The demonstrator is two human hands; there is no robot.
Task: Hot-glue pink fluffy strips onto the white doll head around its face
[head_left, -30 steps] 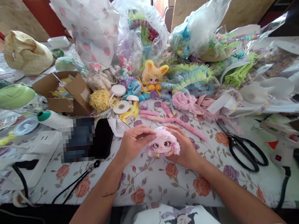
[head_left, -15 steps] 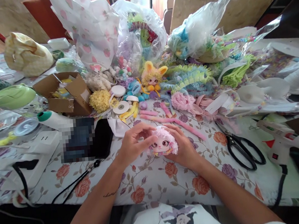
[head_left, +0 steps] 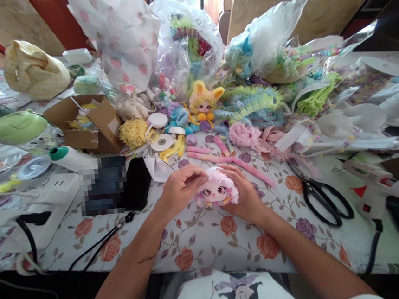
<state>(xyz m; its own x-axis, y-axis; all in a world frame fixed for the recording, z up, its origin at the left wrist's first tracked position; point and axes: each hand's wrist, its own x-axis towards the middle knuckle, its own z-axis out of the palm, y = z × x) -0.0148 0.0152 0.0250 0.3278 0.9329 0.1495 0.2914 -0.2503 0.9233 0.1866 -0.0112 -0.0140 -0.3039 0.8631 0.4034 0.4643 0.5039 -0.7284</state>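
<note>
A small doll head (head_left: 214, 192) with big eyes and fluffy pale pink curls faces me above the tablecloth. My right hand (head_left: 245, 194) wraps round its right side and back, holding it upright. At the upper left of the face, my left hand (head_left: 183, 186) has thumb and forefinger pinched together against the curls; whatever lies between the fingertips is hidden. Pink fuzzy stems (head_left: 233, 160) lie just beyond the hands. Farther back sits a finished-looking doll (head_left: 202, 105) with yellow bunny ears and yellow curls.
Black-handled scissors (head_left: 324, 199) and a glue gun (head_left: 372, 183) lie to the right. A phone (head_left: 138, 185), a power strip (head_left: 50, 204) and a cardboard box (head_left: 89, 126) are on the left. Yarn, ribbons and plastic bags (head_left: 190, 43) crowd the back.
My left thumb has drawn up off the doll's forehead to meet the forefinger, uncovering more of the face. My right hand keeps its hold on the head.
</note>
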